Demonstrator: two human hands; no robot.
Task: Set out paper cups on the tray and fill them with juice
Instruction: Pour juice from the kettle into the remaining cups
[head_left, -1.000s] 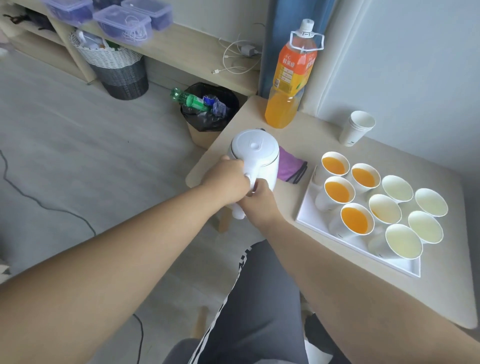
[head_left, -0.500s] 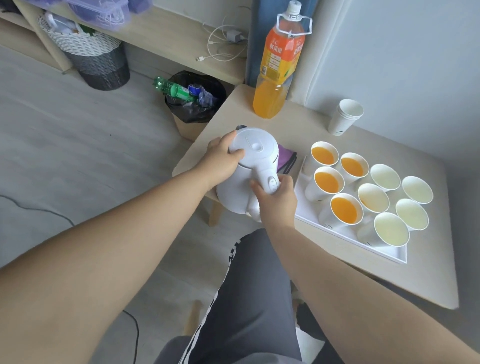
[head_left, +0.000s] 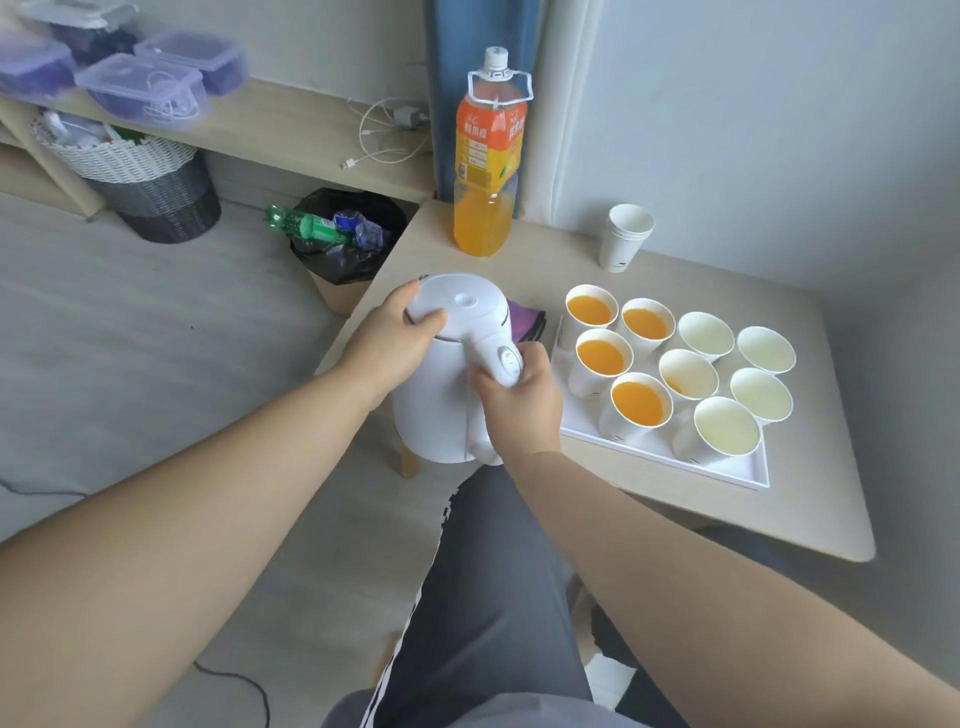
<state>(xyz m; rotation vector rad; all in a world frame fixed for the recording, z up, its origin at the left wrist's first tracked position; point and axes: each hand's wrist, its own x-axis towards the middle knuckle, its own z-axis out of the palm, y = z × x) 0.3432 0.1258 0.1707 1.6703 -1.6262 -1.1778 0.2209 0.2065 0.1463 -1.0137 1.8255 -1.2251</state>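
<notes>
White kettle gripped by both hands at the left edge of the table. The right hand curls round its handle; the left hand clasps the lid's rim. Just right of the right hand sits a white tray with nine paper cups; the four nearest the kettle hold orange juice. A juice bottle stands behind.

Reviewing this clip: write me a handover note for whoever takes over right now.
Left hand grips the lid of the white kettle; right hand grips its handle, at the left edge of the table.
Done: nine paper cups stand on the tray; four hold juice.
Left: fill the other five; one shows only a trace.
Juice bottle stands capped at the back, spare cups to its right.
</notes>
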